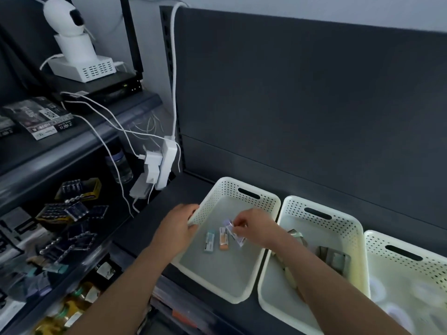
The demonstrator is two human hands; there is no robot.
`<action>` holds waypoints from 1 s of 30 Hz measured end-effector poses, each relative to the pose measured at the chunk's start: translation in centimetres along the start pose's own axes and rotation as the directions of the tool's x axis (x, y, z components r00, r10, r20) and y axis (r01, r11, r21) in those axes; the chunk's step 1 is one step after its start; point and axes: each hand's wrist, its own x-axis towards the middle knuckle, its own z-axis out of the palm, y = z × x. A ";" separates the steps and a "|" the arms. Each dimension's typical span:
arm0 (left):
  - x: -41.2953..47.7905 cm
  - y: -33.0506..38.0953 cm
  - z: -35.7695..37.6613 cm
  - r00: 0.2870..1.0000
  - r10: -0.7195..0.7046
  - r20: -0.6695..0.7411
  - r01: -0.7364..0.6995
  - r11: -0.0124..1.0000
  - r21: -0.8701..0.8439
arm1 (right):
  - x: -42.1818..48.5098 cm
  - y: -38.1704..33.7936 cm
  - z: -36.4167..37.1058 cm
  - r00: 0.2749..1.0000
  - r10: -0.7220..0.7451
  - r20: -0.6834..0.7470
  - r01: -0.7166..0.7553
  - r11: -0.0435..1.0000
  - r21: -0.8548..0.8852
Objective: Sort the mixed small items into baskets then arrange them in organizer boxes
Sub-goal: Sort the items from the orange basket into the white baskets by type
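Three white perforated baskets stand in a row on a dark shelf. My left hand [177,229] grips the left rim of the leftmost basket [249,197]. Inside it, my right hand [256,229] pinches a small purple-and-white packet [232,232] just above the basket floor. A teal packet [209,241] and an orange packet [223,239] lie flat beside it. The middle basket [321,221] holds several grey and greenish packets [332,258], partly hidden by my right forearm. The right basket [408,259] holds pale round items, blurred.
A dark back panel [314,117] rises behind the baskets. A white power strip [162,163] with plugs and cables hangs at the left. Left shelves carry battery packs [70,209], boxes and bottles. A white camera [70,27] sits on a box at top left.
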 end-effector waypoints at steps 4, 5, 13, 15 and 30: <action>-0.1 -1.1 0.5 1.000 -0.009 -0.003 0.009 0.995 -0.103 | 0.5 -0.7 1.0 0.994 0.076 0.080 -0.057 0.975 -0.213; -0.1 -1.3 0.6 1.000 0.000 -0.005 0.000 0.992 -0.123 | 0.5 -0.9 1.1 0.992 0.104 0.078 -0.080 0.961 -0.266; 0.9 -0.6 -0.5 0.961 0.272 -0.051 -0.263 0.956 0.133 | -5.1 -2.6 0.1 0.934 0.219 -0.282 -0.270 0.950 -0.157; 0.9 1.2 -0.8 0.935 0.354 -0.036 -0.345 0.926 0.156 | -7.9 -2.9 -0.2 0.905 0.234 -0.354 -0.286 0.953 -0.101; -11.6 25.0 5.5 0.585 0.797 0.153 -0.766 0.604 -0.219 | -36.5 3.3 -2.4 0.549 0.547 -0.632 -0.601 0.784 0.156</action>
